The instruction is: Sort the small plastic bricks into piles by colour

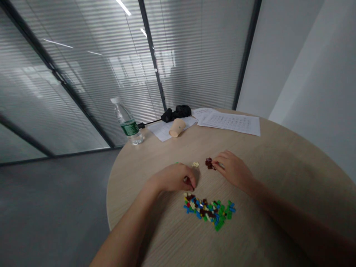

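Well, at the far left of the round wood-grain table (139, 207) stands a clear plastic water bottle (127, 122) with a green label, set back near the rim and out of the way of the work. The left hand (174, 178) hovers just above the near end of a loose heap of small plastic building bricks (208, 211) in green, blue, dark red, cream and a little red. Its fingers (187, 177) curl down and close together, with a dark speck at their tips, though the piece is too small to identify. Just beyond that hand lie a few cream bricks (195, 164), and beside them sits a dark red brick cluster (209, 163), both kept apart from the heap, perhaps as a way of sorting them. The right hand (232, 170) reaches in from the other side, its fingers (219, 165) extended and their tips at the cluster; whether they grip it, I cannot tell. The heap lies between the hands, within reach of both. Farther off, a tipped paper cup (177, 128) rests on a sheet of paper (167, 129), near a black bundle (178, 113), while printed sheets (230, 122) lie toward the right.
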### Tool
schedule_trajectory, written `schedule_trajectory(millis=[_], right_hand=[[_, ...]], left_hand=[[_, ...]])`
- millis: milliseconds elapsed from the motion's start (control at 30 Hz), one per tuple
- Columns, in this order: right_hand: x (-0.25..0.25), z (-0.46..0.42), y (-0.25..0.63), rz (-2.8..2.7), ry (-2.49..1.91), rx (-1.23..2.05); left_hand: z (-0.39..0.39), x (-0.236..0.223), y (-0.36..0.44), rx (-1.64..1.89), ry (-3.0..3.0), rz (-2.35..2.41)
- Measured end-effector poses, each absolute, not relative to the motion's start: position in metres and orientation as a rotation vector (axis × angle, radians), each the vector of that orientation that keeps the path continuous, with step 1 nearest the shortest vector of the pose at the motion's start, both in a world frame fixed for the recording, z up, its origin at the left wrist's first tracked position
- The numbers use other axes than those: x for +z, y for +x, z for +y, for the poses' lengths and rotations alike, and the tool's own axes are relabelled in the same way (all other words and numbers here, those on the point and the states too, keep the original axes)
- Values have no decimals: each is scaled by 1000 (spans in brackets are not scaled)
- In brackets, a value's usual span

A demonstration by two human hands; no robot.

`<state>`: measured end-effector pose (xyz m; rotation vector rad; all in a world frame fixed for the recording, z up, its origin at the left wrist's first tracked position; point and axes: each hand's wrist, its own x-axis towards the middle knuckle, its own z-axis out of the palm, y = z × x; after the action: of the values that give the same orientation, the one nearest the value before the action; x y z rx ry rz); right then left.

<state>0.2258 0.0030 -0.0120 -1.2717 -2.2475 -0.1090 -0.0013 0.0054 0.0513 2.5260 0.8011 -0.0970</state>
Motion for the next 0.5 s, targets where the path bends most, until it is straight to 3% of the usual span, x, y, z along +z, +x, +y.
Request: schedule_trajectory(millis=[333, 500], right_hand=[[-5, -1, 227, -2090, -1223, -21], [0, -15, 213, -1912, -1213, 458]], left_hand=[[7, 49, -1, -71, 2533, 857], [3, 53, 4, 166, 2556, 808]])
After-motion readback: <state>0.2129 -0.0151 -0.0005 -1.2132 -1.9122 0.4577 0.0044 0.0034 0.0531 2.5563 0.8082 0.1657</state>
